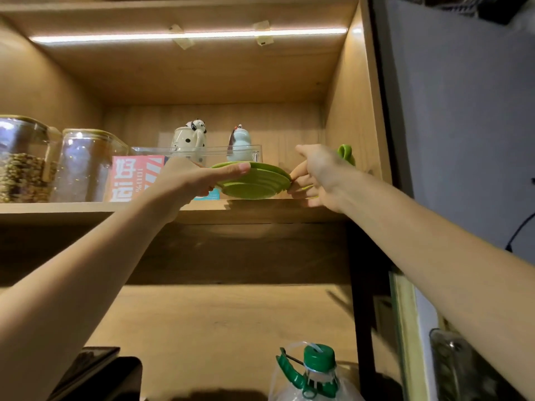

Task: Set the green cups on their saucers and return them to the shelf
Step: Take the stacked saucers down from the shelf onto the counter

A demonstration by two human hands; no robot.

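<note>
A green saucer (254,180) hovers tilted at the front edge of the wooden shelf (86,208), its ringed underside facing me. My left hand (188,180) grips its left rim, thumb on top and fingers beneath. My right hand (317,175) is at the saucer's right edge, its back towards me. Its fingers close on a thin green rim (308,187), apparently a second saucer. The looped handle of a green cup (346,153) shows just behind this hand. The cup's body is hidden.
On the shelf's left stand two glass jars (26,163) and a pink box (133,178). Behind the saucer a clear tray (202,153) holds a panda teapot (191,137) and a pale blue figurine (240,141). Below, an oil bottle with a green cap (318,360).
</note>
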